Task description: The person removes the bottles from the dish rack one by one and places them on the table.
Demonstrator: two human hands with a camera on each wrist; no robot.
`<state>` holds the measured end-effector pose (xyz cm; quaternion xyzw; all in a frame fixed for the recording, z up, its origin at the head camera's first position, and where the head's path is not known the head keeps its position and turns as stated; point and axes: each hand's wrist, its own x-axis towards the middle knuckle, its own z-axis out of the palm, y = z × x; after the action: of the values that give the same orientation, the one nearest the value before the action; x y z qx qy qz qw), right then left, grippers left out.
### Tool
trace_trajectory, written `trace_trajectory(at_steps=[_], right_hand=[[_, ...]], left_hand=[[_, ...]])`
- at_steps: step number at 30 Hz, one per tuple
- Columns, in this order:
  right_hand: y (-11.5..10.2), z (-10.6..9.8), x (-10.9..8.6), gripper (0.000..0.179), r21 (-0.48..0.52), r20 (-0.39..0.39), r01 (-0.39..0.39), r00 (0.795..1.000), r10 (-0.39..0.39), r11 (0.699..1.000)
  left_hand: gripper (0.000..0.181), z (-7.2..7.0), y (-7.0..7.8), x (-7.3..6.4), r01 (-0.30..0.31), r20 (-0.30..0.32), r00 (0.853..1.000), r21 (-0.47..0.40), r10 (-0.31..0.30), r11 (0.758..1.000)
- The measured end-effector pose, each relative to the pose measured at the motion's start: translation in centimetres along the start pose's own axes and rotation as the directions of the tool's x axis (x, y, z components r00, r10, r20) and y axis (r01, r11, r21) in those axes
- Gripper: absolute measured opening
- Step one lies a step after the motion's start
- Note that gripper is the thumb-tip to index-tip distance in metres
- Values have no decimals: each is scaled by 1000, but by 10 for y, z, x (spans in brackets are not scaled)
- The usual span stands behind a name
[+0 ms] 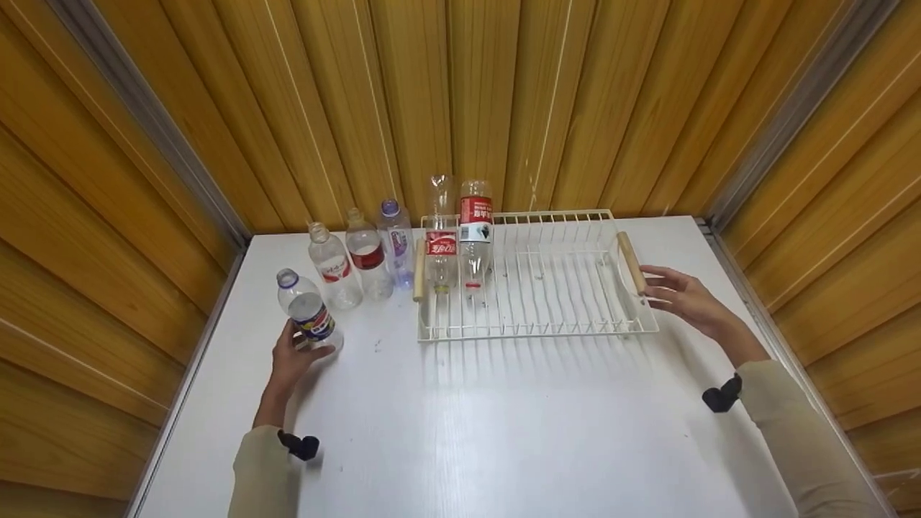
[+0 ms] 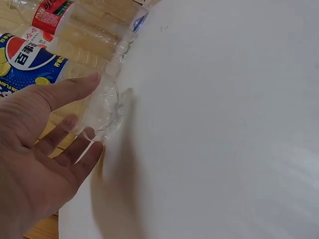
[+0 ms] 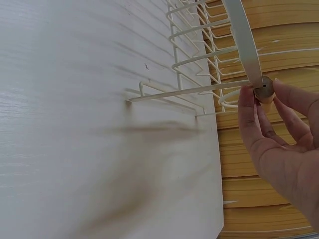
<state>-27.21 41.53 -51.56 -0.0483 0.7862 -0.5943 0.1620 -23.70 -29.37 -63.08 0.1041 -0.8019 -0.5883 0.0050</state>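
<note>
My left hand curves round the lower part of a clear plastic bottle with a blue Pepsi label, which stands upright and uncapped on the white table. In the left wrist view the thumb lies along the bottle's near side below the label, with the fingertips at the opposite side of its base. At the right end of a white wire rack, my right hand pinches the wooden handle. The right wrist view shows thumb and fingers on both sides of the handle's round end.
Beside the Pepsi bottle stand three more empty bottles: one with a white-and-red label, one red-labelled, one purple-tinted. Two red-labelled bottles sit neck-down in the rack's left end. Wood-patterned walls enclose the table.
</note>
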Motion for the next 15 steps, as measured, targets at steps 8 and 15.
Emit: trace_trajectory(at_steps=[8,15], right_hand=[[1,-1,0,64,6,-14,-24,1000,24,1000],[1,1,0,67,-7,-15,-36,999,36,999]], left_hand=[[92,-6,6,23,-4,-32,999,-8,4,1000],[89,-7,12,37,28,-41,999,5,-27,1000]])
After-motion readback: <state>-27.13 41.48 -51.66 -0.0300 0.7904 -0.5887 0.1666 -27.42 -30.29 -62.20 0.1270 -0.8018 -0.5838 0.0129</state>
